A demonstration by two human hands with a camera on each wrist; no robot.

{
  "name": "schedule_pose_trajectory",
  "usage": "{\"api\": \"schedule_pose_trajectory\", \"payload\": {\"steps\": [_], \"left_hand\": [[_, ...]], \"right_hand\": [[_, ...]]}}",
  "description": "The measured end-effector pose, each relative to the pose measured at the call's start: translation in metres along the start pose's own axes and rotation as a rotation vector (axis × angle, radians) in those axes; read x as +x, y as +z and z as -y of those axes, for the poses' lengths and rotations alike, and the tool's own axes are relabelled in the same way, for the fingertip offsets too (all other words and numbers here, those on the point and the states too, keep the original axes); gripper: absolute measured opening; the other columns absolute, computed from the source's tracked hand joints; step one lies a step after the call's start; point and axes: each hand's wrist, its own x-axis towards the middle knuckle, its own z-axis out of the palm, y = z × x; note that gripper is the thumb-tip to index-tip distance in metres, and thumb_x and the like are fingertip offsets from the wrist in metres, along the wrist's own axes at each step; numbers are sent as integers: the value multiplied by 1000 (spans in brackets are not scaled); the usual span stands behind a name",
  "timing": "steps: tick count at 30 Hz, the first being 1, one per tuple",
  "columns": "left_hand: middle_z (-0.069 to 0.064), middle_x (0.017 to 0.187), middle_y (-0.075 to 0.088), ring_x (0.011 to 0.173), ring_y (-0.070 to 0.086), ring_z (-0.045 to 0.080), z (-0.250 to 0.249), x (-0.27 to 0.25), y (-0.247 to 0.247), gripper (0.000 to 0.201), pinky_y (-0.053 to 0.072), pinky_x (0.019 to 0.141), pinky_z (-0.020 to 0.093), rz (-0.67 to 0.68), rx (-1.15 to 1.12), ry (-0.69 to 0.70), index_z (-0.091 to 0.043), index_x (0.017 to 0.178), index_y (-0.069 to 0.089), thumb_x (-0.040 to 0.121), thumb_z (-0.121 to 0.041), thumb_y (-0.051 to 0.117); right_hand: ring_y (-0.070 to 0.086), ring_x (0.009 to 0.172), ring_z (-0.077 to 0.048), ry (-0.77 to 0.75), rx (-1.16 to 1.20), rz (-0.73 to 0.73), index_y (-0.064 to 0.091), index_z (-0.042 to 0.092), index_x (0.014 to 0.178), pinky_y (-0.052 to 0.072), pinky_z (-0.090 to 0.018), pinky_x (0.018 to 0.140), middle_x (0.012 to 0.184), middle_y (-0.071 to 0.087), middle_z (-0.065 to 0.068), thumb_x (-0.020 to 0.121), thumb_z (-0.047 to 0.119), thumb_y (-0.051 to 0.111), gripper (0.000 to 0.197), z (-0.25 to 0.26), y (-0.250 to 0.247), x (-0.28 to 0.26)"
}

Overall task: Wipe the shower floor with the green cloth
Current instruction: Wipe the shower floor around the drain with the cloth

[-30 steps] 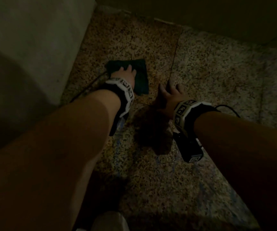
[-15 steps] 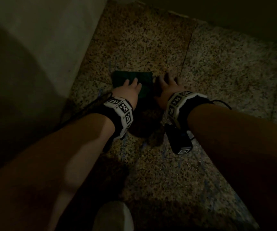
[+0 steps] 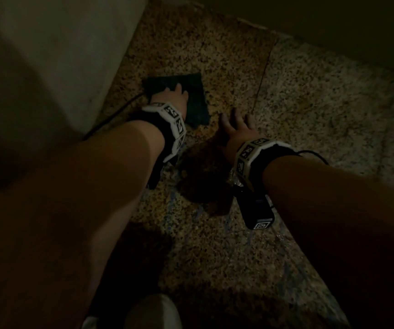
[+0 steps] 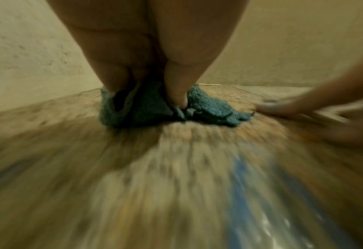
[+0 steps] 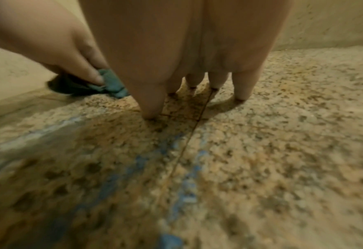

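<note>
The green cloth lies flat on the speckled shower floor, close to the left wall. My left hand rests on top of it with fingers stretched forward, pressing it down. In the left wrist view the fingertips dig into the bunched cloth. My right hand is spread flat on bare floor just right of the cloth, holding nothing. The right wrist view shows its fingertips planted on the floor, with the left hand and the cloth to its left.
A pale wall runs along the left, another wall across the back. A grout line splits the floor tiles. Blue streaks mark the wet floor near me. A pale shoe tip shows at the bottom edge.
Half a second ago the cloth was pulled in beside the right hand. Now the left hand has pushed it away again, towards the left wall. The right hand stays planted.
</note>
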Motion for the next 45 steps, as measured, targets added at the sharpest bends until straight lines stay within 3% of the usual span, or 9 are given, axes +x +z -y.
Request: {"api": "schedule_pose_trajectory", "payload": {"steps": [9,13,16,19,25,32,38,41,45], "left_hand": [[9,156,-21,144,-9,33,19,-20,45,90,15,115,47,150,47,18,-13,150,-10,90,0,57],[11,156,-16,144,-2,35,23,-3,20,84,15,115,49,90,26,-16,-12,150,-7,93,-7,55],[16,157,-5,143,7,35,30,2,-3,65,14,115,45,20,28,-72,-3,149,4,99,-12,44],[18,156,11,141,20,36,39,-6,-8,52,18,112,45,-179,32,-48,-2,148,21,99,-4,38],[18,156,-8,142,6,39,33,-7,1,67,19,113,49,29,66,-48,-6,150,-3,100,-14,42],[8,156,-21,144,-10,30,33,-37,50,81,14,113,48,134,44,-46,-15,150,-10,95,2,47],[17,156,-11,143,2,38,55,-13,2,66,15,114,47,70,54,-28,-4,149,-2,100,-8,42],[16,157,-1,143,10,34,65,-18,-18,54,14,112,40,-6,67,-42,-4,150,10,102,-8,34],[15,157,-10,144,5,32,64,-26,-21,55,15,109,35,74,54,-55,-4,149,2,103,-10,31]], "right_hand": [[-18,144,-30,58,-30,-2,-13,35,149,8,-57,115,156,-25,4,97,44,46,79,8,1,2],[-19,144,-29,49,-15,6,-13,36,149,8,-55,116,156,-25,5,97,43,45,77,5,0,1],[-20,143,-27,20,-12,6,-14,37,148,7,-55,115,155,-26,6,98,38,45,77,0,2,1],[-21,143,-26,20,-14,10,-15,38,148,9,-55,114,154,-28,7,98,35,48,80,-3,3,4],[-20,144,-26,19,-33,4,-15,38,148,11,-56,113,155,-27,7,98,40,44,77,-3,3,2],[-11,145,-29,94,-172,22,-15,24,150,20,-53,111,157,-23,-4,101,36,40,75,23,-4,-10],[-16,145,-24,78,-152,56,-16,30,149,20,-53,114,155,-26,1,101,39,39,74,15,-2,-2],[-17,145,-20,48,-142,59,-17,35,148,19,-50,115,154,-29,5,100,32,42,76,5,-2,0],[-19,144,-19,41,-130,51,-18,37,147,17,-52,113,153,-31,6,100,30,43,78,4,2,1]]}}
